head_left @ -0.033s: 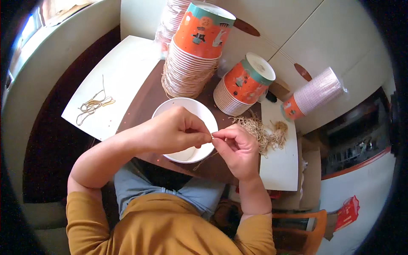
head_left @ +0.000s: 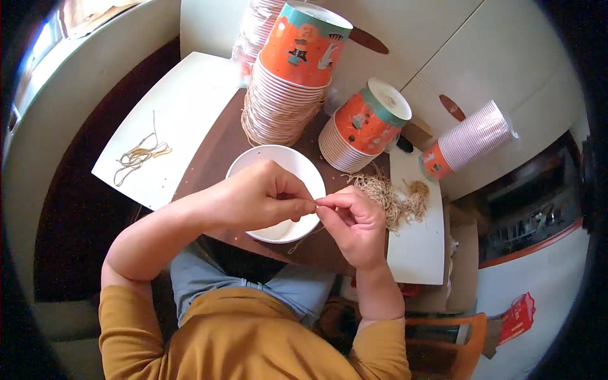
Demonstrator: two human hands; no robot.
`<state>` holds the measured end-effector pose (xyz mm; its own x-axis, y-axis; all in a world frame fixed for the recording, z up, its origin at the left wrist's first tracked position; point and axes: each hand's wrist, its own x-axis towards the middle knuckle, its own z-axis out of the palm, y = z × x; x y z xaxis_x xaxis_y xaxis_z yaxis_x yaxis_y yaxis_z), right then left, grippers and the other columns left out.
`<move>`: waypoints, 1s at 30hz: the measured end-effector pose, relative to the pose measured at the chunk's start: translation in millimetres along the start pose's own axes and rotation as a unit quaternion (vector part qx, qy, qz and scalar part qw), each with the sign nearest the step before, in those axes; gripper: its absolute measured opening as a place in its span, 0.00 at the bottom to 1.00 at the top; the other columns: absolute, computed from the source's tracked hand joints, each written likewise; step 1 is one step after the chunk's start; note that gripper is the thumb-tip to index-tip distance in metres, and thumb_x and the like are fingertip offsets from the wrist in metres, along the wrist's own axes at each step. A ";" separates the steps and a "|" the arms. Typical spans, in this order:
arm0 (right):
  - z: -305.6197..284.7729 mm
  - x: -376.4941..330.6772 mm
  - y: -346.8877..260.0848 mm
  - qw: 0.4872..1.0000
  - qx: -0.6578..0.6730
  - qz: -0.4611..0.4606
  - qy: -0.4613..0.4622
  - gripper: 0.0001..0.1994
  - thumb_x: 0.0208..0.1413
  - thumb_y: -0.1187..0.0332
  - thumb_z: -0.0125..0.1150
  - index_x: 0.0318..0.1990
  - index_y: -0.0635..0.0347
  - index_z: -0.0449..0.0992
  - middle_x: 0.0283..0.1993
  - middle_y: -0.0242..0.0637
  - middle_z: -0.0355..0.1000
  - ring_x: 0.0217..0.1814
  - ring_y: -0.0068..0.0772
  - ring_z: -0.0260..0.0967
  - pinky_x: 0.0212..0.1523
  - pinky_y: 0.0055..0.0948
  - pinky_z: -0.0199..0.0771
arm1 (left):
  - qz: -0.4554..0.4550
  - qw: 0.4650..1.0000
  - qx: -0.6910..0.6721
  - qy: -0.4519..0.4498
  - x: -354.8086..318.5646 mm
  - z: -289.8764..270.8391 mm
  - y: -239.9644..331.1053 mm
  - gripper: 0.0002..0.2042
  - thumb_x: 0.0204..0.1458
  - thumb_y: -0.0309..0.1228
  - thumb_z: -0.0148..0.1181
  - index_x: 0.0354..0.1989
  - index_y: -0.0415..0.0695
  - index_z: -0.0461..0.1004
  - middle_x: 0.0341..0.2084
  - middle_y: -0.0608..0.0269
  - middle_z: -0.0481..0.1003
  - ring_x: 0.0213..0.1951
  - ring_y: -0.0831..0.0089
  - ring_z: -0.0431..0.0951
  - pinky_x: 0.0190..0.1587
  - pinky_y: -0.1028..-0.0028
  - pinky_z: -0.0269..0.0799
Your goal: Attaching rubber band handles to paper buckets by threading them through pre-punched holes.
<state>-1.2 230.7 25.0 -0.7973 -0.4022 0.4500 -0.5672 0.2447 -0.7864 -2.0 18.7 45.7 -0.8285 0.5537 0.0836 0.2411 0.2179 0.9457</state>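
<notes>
A white paper bucket (head_left: 237, 170) stands mouth up on the brown table before me, its pale inside showing. My left hand (head_left: 269, 196) reaches across its mouth, thumb and forefinger pinched together. Against those fingertips, at the right side of the rim, the thumb and forefinger of my right hand (head_left: 354, 221) are also pinched. A tiny pale bit shows between the two pinches, seemingly part of a thin string. Below my right hand, a loose length of string (head_left: 305, 240) trails over the table. My fingers hide most of what they hold.
Beyond the bucket rise a tall stack of orange and teal paper buckets (head_left: 304, 50) and a shorter stack (head_left: 364, 123). Another wrapped stack (head_left: 475, 136) leans at right. Tangled string (head_left: 380, 199) lies beside my right hand; more cord (head_left: 140, 155) is on the white left tabletop.
</notes>
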 end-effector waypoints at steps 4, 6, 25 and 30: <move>3.6 -0.3 7.8 0.999 -0.022 -0.032 0.025 0.04 0.49 0.78 0.64 0.33 0.61 0.78 0.27 0.29 0.70 0.22 0.12 0.61 0.22 0.15 0.60 | -0.025 1.000 -0.008 0.001 -4.2 2.1 -4.0 0.09 0.54 0.27 0.58 0.40 0.35 0.77 0.24 0.66 0.77 0.28 0.84 0.73 0.30 0.81 0.69; 2.1 -0.9 11.4 0.999 0.018 0.006 0.034 0.03 0.49 0.77 0.64 0.33 0.62 0.78 0.26 0.29 0.70 0.23 0.13 0.63 0.22 0.16 0.62 | -0.024 1.000 -0.018 0.006 -7.9 1.5 -9.7 0.10 0.54 0.26 0.58 0.42 0.35 0.77 0.25 0.66 0.77 0.28 0.84 0.72 0.30 0.81 0.68; 11.2 -9.2 -1.3 0.986 -0.146 -0.074 -0.008 0.07 0.44 0.78 0.67 0.32 0.58 0.78 0.19 0.33 0.64 0.17 0.23 0.63 0.18 0.23 0.62 | -0.049 0.995 -0.063 0.061 -15.3 20.3 -26.5 0.07 0.51 0.29 0.61 0.33 0.37 0.78 0.24 0.67 0.77 0.27 0.85 0.72 0.29 0.82 0.69; 5.9 -27.6 -14.2 0.970 -0.213 -0.103 -0.053 0.09 0.40 0.77 0.67 0.30 0.58 0.75 0.19 0.35 0.64 0.18 0.34 0.64 0.18 0.31 0.64 | 0.021 0.996 -0.003 0.090 -33.1 42.0 -22.6 0.05 0.47 0.27 0.63 0.30 0.39 0.77 0.24 0.60 0.76 0.27 0.72 0.77 0.31 0.74 0.73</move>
<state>30.2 233.2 21.2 -0.6443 -0.5648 0.5156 -0.7648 0.4819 -0.4277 41.2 29.1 8.4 -0.8947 0.4096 0.1780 0.2752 0.1917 0.9421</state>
